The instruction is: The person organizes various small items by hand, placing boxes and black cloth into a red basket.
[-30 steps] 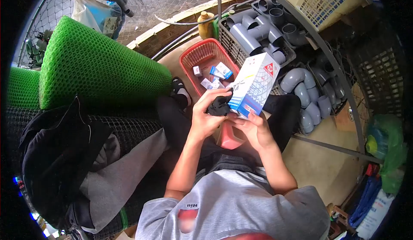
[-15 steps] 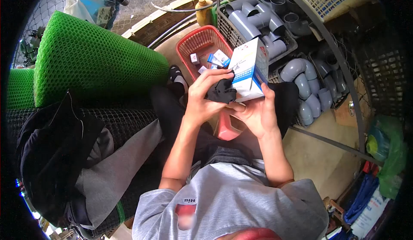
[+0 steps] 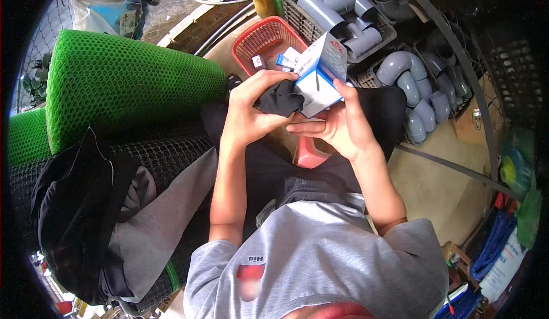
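Observation:
My left hand (image 3: 243, 110) is closed around a bunched black cloth (image 3: 278, 98), which bulges out between thumb and fingers. With its fingers under the box and its thumb on the near side, my right hand (image 3: 350, 125) grips a white and blue cardboard box (image 3: 325, 70). The box is tilted, one end facing me, and the cloth lies against its left side. My left fingertips reach the box's edge. Just beyond my hands is a red plastic basket (image 3: 245, 49) with several small white and blue boxes (image 3: 287, 58) inside.
Crates of grey pipe fittings (image 3: 329, 13) stand at the far right, with more grey elbows (image 3: 409, 84) closer in. On the left lie a roll of green mesh (image 3: 131, 90) and a black jacket (image 3: 74, 204). A pink stool (image 3: 310, 152) shows between my legs.
The box has turned so that its near end faces me more. My left hand and the cloth have shifted left and slightly toward me. The view has moved a little.

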Demonstrator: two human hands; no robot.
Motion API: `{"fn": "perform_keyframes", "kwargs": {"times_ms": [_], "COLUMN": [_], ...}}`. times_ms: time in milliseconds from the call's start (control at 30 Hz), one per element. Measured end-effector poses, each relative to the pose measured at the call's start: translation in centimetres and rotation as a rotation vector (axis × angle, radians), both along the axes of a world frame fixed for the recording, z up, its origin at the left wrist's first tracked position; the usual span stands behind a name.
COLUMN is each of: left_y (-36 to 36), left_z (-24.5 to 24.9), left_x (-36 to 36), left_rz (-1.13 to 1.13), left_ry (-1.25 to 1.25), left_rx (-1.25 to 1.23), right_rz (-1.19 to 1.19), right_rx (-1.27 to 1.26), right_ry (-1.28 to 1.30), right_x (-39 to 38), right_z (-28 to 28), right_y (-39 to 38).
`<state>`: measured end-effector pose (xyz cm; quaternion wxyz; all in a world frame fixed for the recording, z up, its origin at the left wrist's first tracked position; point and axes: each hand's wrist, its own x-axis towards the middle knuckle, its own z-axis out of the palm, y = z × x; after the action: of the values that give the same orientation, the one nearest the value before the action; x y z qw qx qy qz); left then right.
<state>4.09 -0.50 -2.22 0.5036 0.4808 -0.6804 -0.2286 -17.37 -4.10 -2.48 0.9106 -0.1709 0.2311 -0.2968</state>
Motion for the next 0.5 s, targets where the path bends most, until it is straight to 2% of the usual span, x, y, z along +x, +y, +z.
{"fn": "perform_keyframes", "kwargs": {"times_ms": [200, 300, 367, 400, 467, 500], "left_y": [0.9, 1.0, 0.9, 0.9, 0.6, 0.5], "left_z": [0.8, 0.6, 0.6, 0.5, 0.1, 0.0], "left_x": [-0.7, -0.9, -0.7, -0.6, 0.1, 0.6], "left_rz": [0.108, 0.126, 0.095, 0.094, -0.02, -0.046], "left_ry": [-0.168, -0.147, 0.013, 0.012, 0.089, 0.04], "left_rx": [0.001, 0.044, 0.169, 0.167, 0.189, 0.162], "right_rz": [-0.031, -0.028, -0.028, -0.023, -0.003, 0.019], "right_rx": [-0.053, -0.103, -0.126, -0.146, -0.163, -0.177], "right_ry": [0.065, 0.049, 0.044, 0.041, 0.041, 0.043], "right_x": [0.0, 0.0, 0.0, 0.0, -0.3, -0.3], "right_z": [-0.5, -0.2, 0.1, 0.2, -0.3, -0.6], "right_y": [0.5, 0.7, 0.8, 0.8, 0.8, 0.8]}}
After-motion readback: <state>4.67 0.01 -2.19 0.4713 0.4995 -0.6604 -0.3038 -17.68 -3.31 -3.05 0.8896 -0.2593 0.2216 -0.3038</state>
